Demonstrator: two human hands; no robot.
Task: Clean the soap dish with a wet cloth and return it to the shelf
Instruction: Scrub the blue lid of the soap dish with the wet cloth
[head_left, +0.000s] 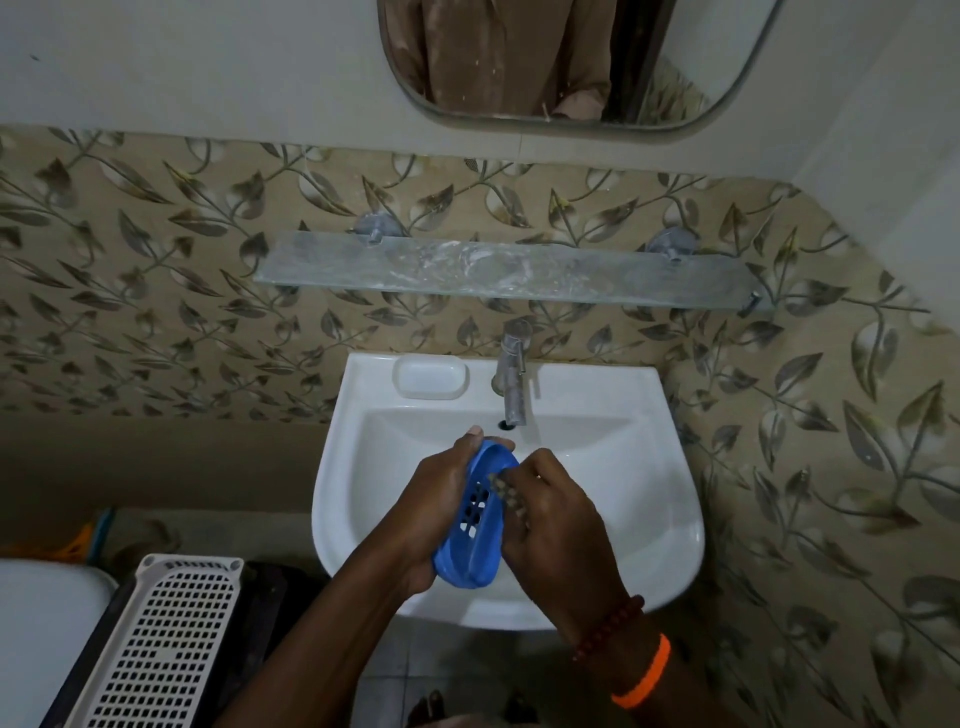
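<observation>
Soap dish (475, 525), blue plastic with drain holes in its bottom, is in our left hand (441, 506), tilted on its side above the white sink (649, 467). Our left grip is closed around its left edge, with the thumb tip near the upper rim and the palm behind the dish. Our right hand (553, 512) presses a small piece of grey-brown cloth (503, 488) against the inner right side of the dish; the right grip is closed on this cloth, and most of the cloth is hidden under the fingers, so we cannot tell its full size. On the right wrist we wear a string of dark red beads (610, 626) and an orange band (644, 675). Behind the hands the metal tap (511, 374) stands at the back of the sink, and a white moulded recess (430, 378) lies to its left. Above the tap the glass shelf (509, 273) is fixed on the leaf-patterned wall, with white smears on its surface. At the lower left a white perforated basket (156, 644) stands beside the sink.
</observation>
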